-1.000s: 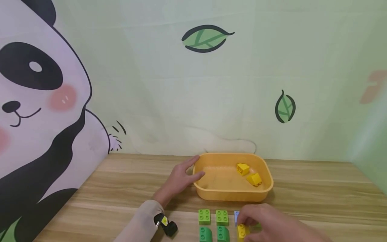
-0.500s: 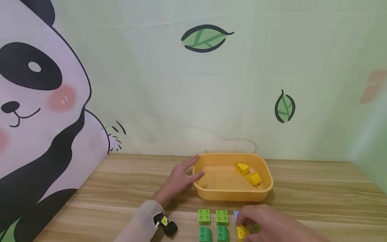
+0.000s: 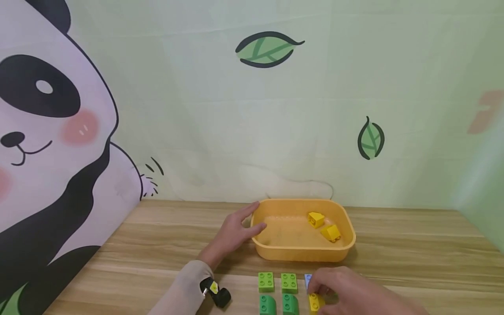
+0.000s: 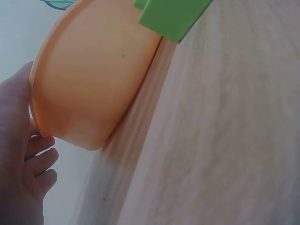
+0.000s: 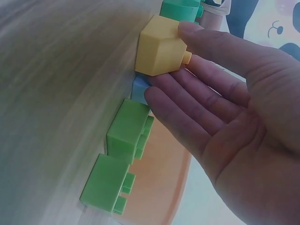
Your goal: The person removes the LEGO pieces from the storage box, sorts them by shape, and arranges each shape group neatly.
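Observation:
My left hand point(image 3: 232, 236) holds the left end of an orange plastic bin point(image 3: 303, 254), its thumb over the rim and other fingers outside. In the left wrist view that hand point(image 4: 18, 154) lies along the bin's wall point(image 4: 89, 79). My right hand point(image 3: 354, 291) pinches a yellow toy brick with a sloped side point(image 3: 313, 302) between thumb and fingers. Seen from the right wrist, this brick point(image 5: 159, 49) is close to the tabletop, in line with the other bricks; contact underneath cannot be told. A blue brick point(image 3: 308, 280) is partly hidden behind my right fingers.
Two light green bricks point(image 3: 265, 282) stand left of the blue one, with two darker green curved bricks point(image 3: 267, 305) nearer me. Inside the bin lie two yellow bricks point(image 3: 331, 233). More light green bricks point(image 5: 123, 129) appear beside my right hand. A printed cloth wall point(image 3: 197, 131) rises behind the table.
Almost nothing moves. My right hand keeps its pinch on the yellow brick with only a tiny shift, and my left hand stays on the bin.

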`<state>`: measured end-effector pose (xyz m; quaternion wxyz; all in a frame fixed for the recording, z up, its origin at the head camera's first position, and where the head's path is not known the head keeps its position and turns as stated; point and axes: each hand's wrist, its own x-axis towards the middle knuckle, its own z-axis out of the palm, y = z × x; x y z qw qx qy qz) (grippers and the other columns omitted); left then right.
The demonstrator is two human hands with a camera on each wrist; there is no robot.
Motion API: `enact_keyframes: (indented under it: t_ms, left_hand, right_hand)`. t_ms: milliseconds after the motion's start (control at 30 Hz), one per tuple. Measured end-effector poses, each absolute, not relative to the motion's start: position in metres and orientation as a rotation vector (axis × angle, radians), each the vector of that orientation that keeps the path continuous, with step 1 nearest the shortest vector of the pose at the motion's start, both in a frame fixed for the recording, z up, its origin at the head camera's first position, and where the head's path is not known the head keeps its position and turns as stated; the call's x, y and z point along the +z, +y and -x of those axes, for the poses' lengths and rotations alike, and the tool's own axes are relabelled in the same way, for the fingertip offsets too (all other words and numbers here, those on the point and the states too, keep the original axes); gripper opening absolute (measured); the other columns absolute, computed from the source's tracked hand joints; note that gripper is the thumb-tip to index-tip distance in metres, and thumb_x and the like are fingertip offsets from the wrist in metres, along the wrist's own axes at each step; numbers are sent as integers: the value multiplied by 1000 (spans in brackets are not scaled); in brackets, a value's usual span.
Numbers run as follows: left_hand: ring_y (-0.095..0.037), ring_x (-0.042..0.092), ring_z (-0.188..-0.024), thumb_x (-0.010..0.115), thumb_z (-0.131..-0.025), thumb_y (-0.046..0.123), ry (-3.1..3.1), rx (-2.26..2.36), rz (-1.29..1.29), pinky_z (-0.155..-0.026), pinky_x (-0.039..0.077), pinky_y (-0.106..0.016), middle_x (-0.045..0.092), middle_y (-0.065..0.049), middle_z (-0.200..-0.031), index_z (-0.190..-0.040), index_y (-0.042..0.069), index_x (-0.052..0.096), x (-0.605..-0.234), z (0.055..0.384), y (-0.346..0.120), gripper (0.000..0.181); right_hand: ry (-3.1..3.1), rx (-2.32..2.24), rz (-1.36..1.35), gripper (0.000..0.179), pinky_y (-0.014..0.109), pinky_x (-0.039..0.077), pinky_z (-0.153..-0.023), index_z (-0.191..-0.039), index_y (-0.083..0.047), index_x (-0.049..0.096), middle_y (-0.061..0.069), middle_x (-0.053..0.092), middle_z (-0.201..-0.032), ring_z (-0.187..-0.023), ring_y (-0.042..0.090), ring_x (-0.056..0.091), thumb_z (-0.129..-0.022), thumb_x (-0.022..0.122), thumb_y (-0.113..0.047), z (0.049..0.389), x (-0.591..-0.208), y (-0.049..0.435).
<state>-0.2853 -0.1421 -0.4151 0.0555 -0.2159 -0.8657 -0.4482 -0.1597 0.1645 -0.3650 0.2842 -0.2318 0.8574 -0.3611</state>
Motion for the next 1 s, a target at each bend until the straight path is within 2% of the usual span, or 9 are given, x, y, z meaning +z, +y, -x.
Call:
enact_keyframes:
  t_ms: [200,467,567,800,1000]
  left_hand:
    - [-32,40,-152,77,-98,34,-2621,-1381,658,-124,31,-52,45,-10,-164,-159,4,47,-416,286,-142,74]
    - [-32,39,-152,76,-99,34,-2637,-1380,640,-124,31,-53,44,-9,-165,-160,6,47,-415,285,-142,74]
    - [-33,39,-152,77,-99,34,-2632,-1381,641,-124,31,-53,44,-10,-164,-160,5,47,-414,285,-142,74]
    - [-34,38,-152,77,-98,35,-2621,-1405,656,-125,30,-53,43,-15,-165,-159,4,47,-415,285,-142,75]
    - [-35,39,-152,76,-99,35,-2623,-1399,663,-125,30,-53,43,-15,-165,-159,3,46,-413,285,-142,75]
  right_hand:
    - [2293,-972,653,20,32,56,-82,-115,-22,74,-10,70,-101,-91,17,62,-96,81,-19,157,-363,168]
    - [2331,-1002,700,21,35,61,-89,-116,-23,73,-14,71,-109,-95,15,65,-97,80,-22,157,-356,175]
    - [2376,-986,750,20,34,62,-87,-115,-24,73,-15,71,-109,-94,12,66,-96,81,-24,160,-353,178]
    - [2520,-998,957,26,37,63,-88,-117,-14,73,-4,75,-115,-99,11,69,-94,84,-17,172,-344,182]
    - [2673,-1008,1032,30,36,64,-86,-118,-11,73,-1,74,-115,-99,15,71,-93,85,-20,181,-332,186]
